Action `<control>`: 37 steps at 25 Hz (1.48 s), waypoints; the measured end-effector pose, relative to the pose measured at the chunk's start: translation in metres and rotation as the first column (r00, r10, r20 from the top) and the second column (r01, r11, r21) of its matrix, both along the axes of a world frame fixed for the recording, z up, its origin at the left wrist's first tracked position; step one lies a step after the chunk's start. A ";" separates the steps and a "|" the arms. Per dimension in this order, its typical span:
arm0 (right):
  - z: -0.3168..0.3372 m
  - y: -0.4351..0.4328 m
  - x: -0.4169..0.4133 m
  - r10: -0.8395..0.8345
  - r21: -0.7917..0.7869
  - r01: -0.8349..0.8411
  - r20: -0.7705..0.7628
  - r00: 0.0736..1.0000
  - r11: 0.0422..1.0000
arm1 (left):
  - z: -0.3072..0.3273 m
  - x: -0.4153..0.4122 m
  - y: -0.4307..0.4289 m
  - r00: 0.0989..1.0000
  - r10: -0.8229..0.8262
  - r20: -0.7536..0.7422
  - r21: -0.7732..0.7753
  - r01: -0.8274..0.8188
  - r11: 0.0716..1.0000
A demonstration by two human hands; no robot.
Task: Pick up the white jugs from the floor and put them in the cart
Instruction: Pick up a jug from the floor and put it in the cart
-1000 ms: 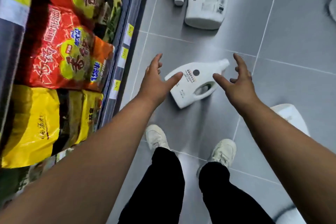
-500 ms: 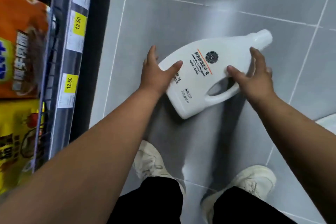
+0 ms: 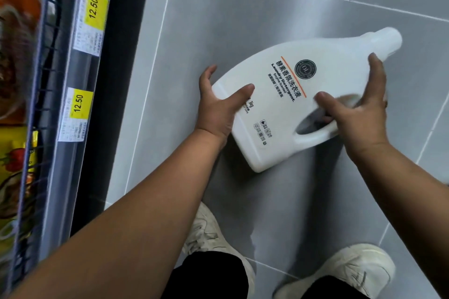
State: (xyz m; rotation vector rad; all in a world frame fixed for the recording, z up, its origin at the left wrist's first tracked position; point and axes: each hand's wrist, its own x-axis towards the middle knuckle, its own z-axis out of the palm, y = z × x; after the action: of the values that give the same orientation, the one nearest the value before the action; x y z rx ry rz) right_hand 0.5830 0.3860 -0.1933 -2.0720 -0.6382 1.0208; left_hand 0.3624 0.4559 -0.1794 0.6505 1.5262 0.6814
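A white laundry detergent jug [image 3: 286, 114] lies on its side on the grey tiled floor, its cap pointing to the upper right. My left hand [image 3: 217, 109] holds the jug's base corner, thumb on its labelled face and fingers behind its edge. My right hand [image 3: 357, 109] grips the jug at the handle, with fingers curled through the handle opening and the thumb on top. No cart is in view.
A store shelf [image 3: 73, 85] with yellow 12.50 price tags and snack bags runs down the left side. My two white shoes [image 3: 213, 238] stand on the floor [image 3: 267, 7] below the jug. Another white object's edge shows at the top.
Both hands reached down from above the jug and closed on it. The view has dropped nearer to the floor, and my right fingers have gone through the handle.
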 end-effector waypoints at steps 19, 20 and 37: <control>0.539 0.024 -0.059 0.325 0.387 -0.308 0.022 0.945 0.869 | 0.563 -0.073 -0.055 0.977 0.208 0.035 0.447 -0.202 0.872; 0.579 0.018 -0.062 0.358 0.417 -0.337 0.029 0.933 0.844 | 0.604 -0.076 -0.068 0.971 0.235 0.034 0.482 -0.222 0.848; 0.899 -0.257 -0.216 0.806 0.647 -0.652 0.098 0.584 0.395 | 0.923 -0.170 -0.465 0.673 0.732 0.109 0.687 -0.583 0.434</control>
State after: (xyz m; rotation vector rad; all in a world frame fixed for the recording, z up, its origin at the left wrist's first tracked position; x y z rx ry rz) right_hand 0.3671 0.1291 0.7053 -0.9794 -1.6247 1.2549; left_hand 0.1924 -0.0092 0.7440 0.6404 1.7178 1.9291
